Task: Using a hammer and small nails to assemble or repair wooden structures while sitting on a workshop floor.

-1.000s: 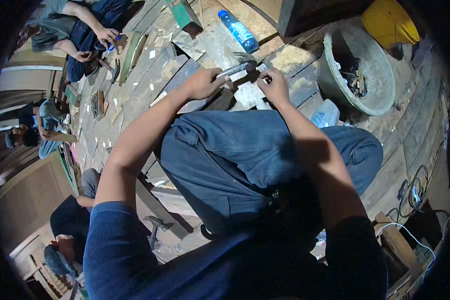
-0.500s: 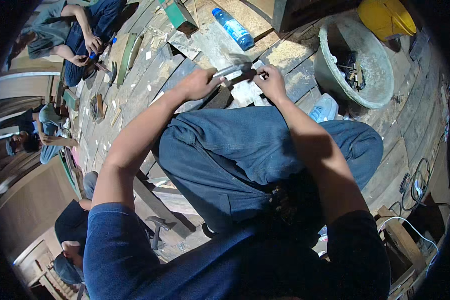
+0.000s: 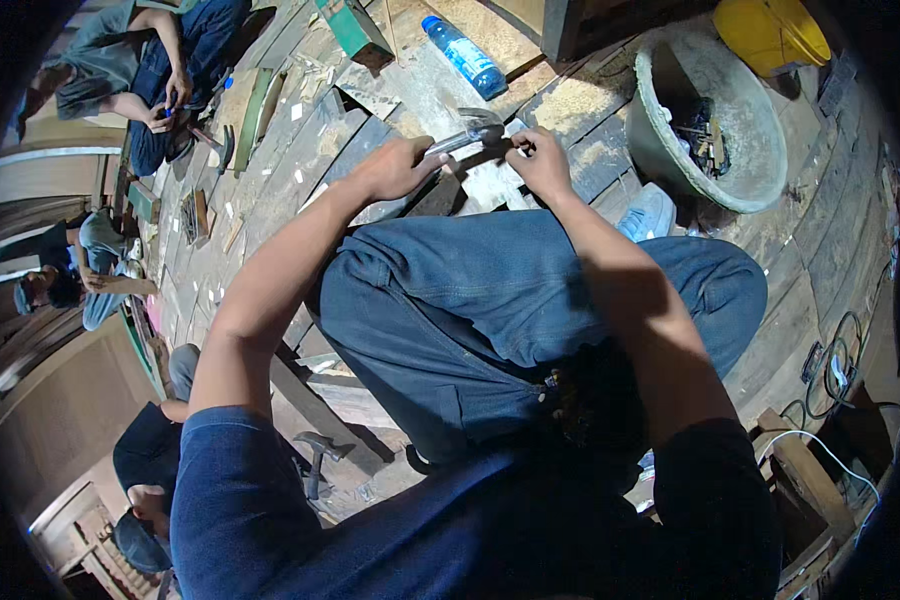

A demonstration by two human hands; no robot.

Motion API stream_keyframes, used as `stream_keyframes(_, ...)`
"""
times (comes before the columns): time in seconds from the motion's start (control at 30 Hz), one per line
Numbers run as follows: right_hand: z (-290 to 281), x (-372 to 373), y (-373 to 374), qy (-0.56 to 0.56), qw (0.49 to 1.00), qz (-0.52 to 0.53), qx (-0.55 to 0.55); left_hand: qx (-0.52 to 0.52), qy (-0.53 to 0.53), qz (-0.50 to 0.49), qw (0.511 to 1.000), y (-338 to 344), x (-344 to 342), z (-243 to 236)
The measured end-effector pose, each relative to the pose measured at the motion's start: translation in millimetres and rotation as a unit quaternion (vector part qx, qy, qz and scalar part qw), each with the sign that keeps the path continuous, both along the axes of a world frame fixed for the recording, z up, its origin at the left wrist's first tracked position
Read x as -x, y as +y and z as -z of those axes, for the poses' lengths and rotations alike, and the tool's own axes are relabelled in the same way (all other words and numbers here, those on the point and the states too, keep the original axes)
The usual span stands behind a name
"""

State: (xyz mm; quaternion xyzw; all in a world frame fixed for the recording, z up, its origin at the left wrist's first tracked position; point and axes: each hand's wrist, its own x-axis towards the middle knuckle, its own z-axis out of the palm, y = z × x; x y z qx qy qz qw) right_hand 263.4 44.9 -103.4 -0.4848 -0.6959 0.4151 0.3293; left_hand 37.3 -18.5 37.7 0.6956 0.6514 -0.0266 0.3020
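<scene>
A steel claw hammer (image 3: 478, 130) lies crosswise in front of me, gripped by my left hand (image 3: 395, 168) along its handle. Its head is just left of my right hand (image 3: 540, 162), whose fingers are curled in a pinch on something too small or hidden to make out. Beneath both hands are a pale worn board (image 3: 492, 185) and darker wood. A blue-capped plastic bottle (image 3: 464, 57) lies beyond the hammer. My crossed legs in dark trousers fill the middle of the view.
Co-workers sit at upper left (image 3: 105, 75), left (image 3: 55, 260) and lower left (image 3: 145, 450). At right are a grey tub (image 3: 760, 140) holding scraps, a yellow bucket (image 3: 775, 30) and coiled cables (image 3: 832, 365). A second hammer (image 3: 318, 455) lies left of my legs on the plank floor (image 3: 790, 260).
My hands and the hammer appear slightly higher and further left, along with a small shift of the whole view. My grip looks the same. The upper-left co-worker's hands have moved.
</scene>
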Motion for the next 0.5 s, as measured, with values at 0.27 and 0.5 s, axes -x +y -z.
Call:
stream_keyframes(0.27, -0.5, -2.0, 2.7, -0.001, 1.0, -0.014, 0.012, -0.03, -0.001, 0.015, 0.999, 0.8, -0.8, 4.0)
stream_keyframes(0.5, 3.8, 0.8, 2.1, -0.009, 0.999, 0.019, -0.05, -0.006, -0.005, -0.018, 1.0, 2.4, 0.0, -1.6)
